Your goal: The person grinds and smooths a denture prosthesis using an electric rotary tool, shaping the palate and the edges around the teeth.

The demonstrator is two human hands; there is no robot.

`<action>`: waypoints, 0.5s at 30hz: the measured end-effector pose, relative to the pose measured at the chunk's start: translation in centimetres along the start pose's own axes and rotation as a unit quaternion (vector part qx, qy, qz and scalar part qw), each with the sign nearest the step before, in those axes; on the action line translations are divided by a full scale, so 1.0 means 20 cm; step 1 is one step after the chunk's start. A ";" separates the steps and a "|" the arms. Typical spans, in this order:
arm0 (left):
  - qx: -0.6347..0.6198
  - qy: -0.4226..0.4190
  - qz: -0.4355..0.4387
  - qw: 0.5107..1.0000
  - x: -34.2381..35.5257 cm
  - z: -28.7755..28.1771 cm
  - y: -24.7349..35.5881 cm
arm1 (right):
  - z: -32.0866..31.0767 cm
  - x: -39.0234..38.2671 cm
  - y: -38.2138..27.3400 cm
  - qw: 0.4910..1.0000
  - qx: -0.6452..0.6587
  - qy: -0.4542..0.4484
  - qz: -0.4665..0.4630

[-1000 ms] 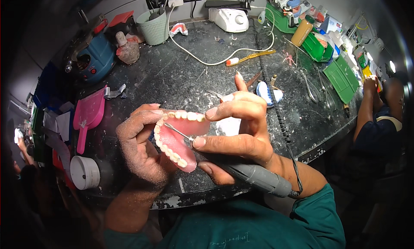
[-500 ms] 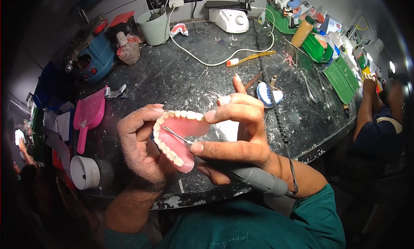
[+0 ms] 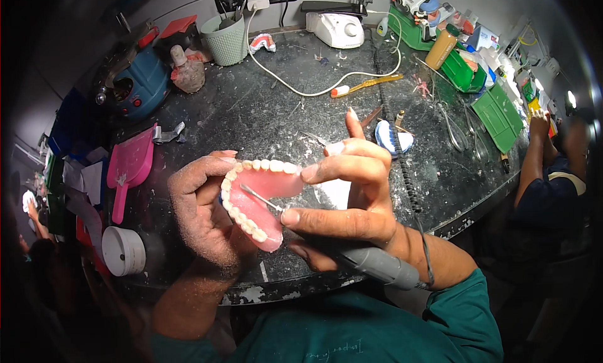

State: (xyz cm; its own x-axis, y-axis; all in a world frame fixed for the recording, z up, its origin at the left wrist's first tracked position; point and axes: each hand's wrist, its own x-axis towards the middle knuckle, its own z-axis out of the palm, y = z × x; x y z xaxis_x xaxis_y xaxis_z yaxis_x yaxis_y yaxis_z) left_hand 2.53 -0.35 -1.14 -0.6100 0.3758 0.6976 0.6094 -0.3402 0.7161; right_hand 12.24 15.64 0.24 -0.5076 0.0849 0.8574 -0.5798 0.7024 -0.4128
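Observation:
Powder-dusted, my left hand grips a pink denture with an arch of white teeth, held over the dark worktop. My right hand is closed on a black rotary handpiece, whose thin metal bur lies over the denture's pink inner surface near the left-side teeth. A finger of my right hand rests at the right end of the tooth row. A coiled cord runs beside that hand. Behind it sits a blue-and-white dental cast. Part of a white item shows under my fingers.
Left: pink dustpan, white tub, blue machine. Back: cup of tools, white control box, cable, yellow-handled brush. Right: green trays, bottle, metal instruments, another person's arm.
The fingers of my right hand and the bur have shifted slightly downward. The denture has moved a little leftward in my left hand. Both grips look otherwise the same.

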 end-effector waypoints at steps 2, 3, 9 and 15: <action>0.006 0.001 0.015 1.000 0.00 -0.01 -0.01 | -0.01 0.01 -0.01 1.000 0.019 0.008 0.005; 0.005 0.001 0.016 1.000 0.00 0.00 -0.01 | -0.01 0.01 -0.01 1.000 0.008 0.012 -0.002; 0.003 -0.004 0.017 1.000 0.00 -0.01 -0.01 | -0.01 0.01 0.00 1.000 0.023 -0.004 -0.004; 0.022 0.002 0.000 1.000 -0.02 -0.02 -0.03 | -0.01 0.00 0.03 0.999 0.012 -0.022 -0.025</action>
State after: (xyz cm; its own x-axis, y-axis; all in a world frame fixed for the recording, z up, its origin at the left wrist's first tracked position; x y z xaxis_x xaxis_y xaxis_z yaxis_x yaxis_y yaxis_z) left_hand 2.25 -0.55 -1.77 -0.6116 0.3731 0.6976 0.6307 -0.3024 0.7147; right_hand 12.03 16.13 -0.02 -0.5043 0.0183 0.8633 -0.6205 0.6876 -0.3770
